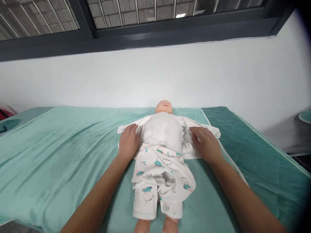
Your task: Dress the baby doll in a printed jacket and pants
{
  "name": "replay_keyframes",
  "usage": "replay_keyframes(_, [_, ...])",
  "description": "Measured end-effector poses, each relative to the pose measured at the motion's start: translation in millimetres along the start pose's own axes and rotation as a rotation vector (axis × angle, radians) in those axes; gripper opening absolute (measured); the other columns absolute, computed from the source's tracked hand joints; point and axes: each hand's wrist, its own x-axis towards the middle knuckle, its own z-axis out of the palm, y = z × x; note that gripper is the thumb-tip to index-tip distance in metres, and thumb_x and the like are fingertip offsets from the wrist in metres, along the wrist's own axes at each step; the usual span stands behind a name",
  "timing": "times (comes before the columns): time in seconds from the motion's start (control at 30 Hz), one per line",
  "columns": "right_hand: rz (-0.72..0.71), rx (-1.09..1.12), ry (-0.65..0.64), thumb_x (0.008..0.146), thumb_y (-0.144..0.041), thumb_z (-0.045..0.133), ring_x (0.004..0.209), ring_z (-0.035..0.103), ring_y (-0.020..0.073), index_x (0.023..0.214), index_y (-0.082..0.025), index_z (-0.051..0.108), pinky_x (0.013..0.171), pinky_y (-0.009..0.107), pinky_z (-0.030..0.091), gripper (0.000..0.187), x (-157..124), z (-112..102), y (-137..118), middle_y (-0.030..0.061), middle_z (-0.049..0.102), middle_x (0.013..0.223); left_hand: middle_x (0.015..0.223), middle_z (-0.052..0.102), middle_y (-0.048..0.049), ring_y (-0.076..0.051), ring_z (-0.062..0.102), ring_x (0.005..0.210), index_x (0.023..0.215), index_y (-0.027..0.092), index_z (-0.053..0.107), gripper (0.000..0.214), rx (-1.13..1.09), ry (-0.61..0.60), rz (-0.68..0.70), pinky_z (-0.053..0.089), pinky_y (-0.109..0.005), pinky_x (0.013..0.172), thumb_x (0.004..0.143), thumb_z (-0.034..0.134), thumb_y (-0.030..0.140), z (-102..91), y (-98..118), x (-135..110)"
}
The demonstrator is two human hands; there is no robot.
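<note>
A baby doll (163, 127) lies on its back on a green towel (60, 152), head toward the wall. It wears white patterned trousers (160, 178), and an open white top (211, 131) is spread flat under it on both sides. My left hand (128, 142) rests on the top's left flap beside the doll's torso, fingers together and curled over the cloth edge. My right hand (205, 142) lies on the right flap, fingers bent and pinching the fabric near the doll's side.
The towel covers a bed with a darker green quilted sheet (255, 152) showing at the right. A white wall (155, 77) and a dark window frame (145, 35) stand behind. A second green bed corner (306, 116) shows far right.
</note>
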Motion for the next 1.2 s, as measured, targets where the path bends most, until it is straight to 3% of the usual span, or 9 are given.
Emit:
replay_keyframes(0.13, [-0.151,0.012,-0.221,0.095,-0.020,0.047,0.102,0.062,0.0256,0.104,-0.024,0.066,0.093,0.042,0.045,0.021,2,1,-12,0.0072,0.072,0.101,0.125,0.062,-0.0144,-0.031,0.056,0.116,0.122,0.020,0.058,0.031,-0.006,-0.066,-0.045,0.043,-0.043,0.096,0.092,0.051,0.025,14.5,3,35])
replay_keyframes(0.3, [-0.172,-0.038,-0.419,0.098,-0.030,0.047,0.076,0.060,0.0210,0.081,-0.022,0.060,0.077,0.035,0.042,0.023,2,0,-20,0.0049,0.066,0.076,0.095,0.068,-0.0122,-0.029,0.063,0.092,0.093,0.020,0.064,0.030,0.036,-0.025,-0.249,0.042,-0.037,0.077,0.098,0.041,0.038,28.3,-6,67])
replay_keyframes(0.47, [-0.168,-0.066,-0.478,0.097,-0.028,0.047,0.059,0.052,0.0168,0.070,-0.022,0.052,0.066,0.032,0.035,0.028,-2,1,-24,0.0013,0.060,0.063,0.088,0.069,-0.0117,-0.028,0.063,0.081,0.094,0.020,0.063,0.032,0.010,-0.061,-0.439,0.039,-0.035,0.070,0.098,0.038,0.039,39.0,-27,76])
replay_keyframes(0.57, [-0.134,-0.042,-0.416,0.096,-0.029,0.049,0.057,0.052,0.0170,0.071,-0.022,0.056,0.061,0.031,0.033,0.026,-5,-1,-24,0.0007,0.059,0.060,0.096,0.068,-0.0124,-0.028,0.061,0.088,0.098,0.019,0.064,0.029,0.010,-0.011,-0.407,0.041,-0.036,0.075,0.098,0.039,0.032,38.5,-26,70])
replay_keyframes(0.67, [-0.004,0.024,-0.224,0.096,-0.030,0.052,0.062,0.057,0.0178,0.082,-0.023,0.062,0.062,0.030,0.037,0.018,-8,-4,-25,0.0009,0.063,0.068,0.110,0.064,-0.0126,-0.028,0.057,0.104,0.106,0.018,0.063,0.025,-0.024,0.123,-0.216,0.041,-0.039,0.089,0.095,0.041,0.023,31.2,-11,58])
replay_keyframes(0.83, [0.126,0.103,0.031,0.094,-0.022,0.049,0.105,0.063,0.0244,0.110,-0.025,0.063,0.092,0.037,0.047,0.022,1,6,-30,0.0075,0.068,0.111,0.108,0.063,-0.0087,-0.023,0.056,0.106,0.105,0.021,0.062,0.027,-0.329,0.086,0.023,0.043,-0.036,0.094,0.096,0.037,0.018,23.7,16,41])
replay_keyframes(0.97, [0.227,0.220,-0.046,0.087,-0.016,0.045,0.123,0.055,0.0275,0.126,-0.022,0.056,0.103,0.046,0.044,0.041,28,29,-23,0.0105,0.062,0.130,0.101,0.068,-0.0055,-0.021,0.060,0.098,0.102,0.021,0.064,0.024,-0.522,0.012,-0.113,0.045,-0.034,0.089,0.096,0.041,0.025,25.3,18,40])
replay_keyframes(1.1, [0.593,0.377,0.115,0.080,-0.018,0.053,0.092,0.067,0.0248,0.117,-0.020,0.057,0.085,0.043,0.051,0.037,63,42,-18,0.0109,0.067,0.117,0.096,0.070,-0.0024,-0.019,0.062,0.088,0.101,0.021,0.066,0.021,-0.681,-0.018,-0.265,0.047,-0.031,0.081,0.092,0.048,0.029,23.1,18,42])
replay_keyframes(1.2, [0.624,0.500,0.209,0.084,-0.022,0.054,0.082,0.065,0.0196,0.109,-0.022,0.059,0.079,0.037,0.050,0.025,71,41,-33,0.0060,0.068,0.108,0.096,0.068,-0.0019,-0.018,0.061,0.088,0.097,0.022,0.066,0.018,-0.714,0.052,-0.274,0.047,-0.030,0.079,0.090,0.051,0.027,17.2,26,43])
